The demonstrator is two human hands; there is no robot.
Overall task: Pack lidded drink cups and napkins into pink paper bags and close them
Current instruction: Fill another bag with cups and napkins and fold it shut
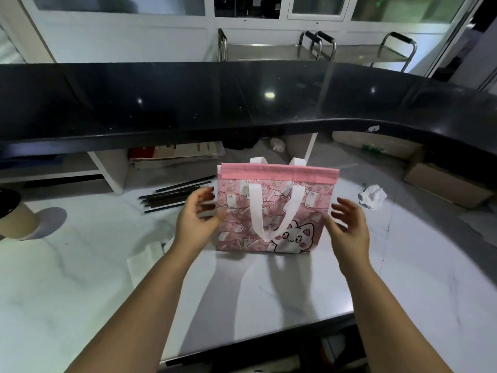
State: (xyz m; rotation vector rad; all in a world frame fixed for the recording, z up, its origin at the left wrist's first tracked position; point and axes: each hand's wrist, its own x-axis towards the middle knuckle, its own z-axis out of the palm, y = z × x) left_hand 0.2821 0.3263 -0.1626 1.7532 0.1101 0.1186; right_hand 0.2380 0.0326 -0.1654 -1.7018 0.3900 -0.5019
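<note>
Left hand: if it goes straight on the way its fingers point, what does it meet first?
Probably the left side of the pink bag, just past the fingertips of the left hand. Motion blur leaves the depth unclear.

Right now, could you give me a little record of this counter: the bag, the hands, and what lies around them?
bag: pink cat-print bag, upright on the marble counter, top folded over, white handle hanging down its front
hands: left hand open at the bag's left edge, contact blurred; right hand open beside its right edge
left of bag: black straws; lidded cup at the frame edge
right of bag: crumpled tissue
</note>
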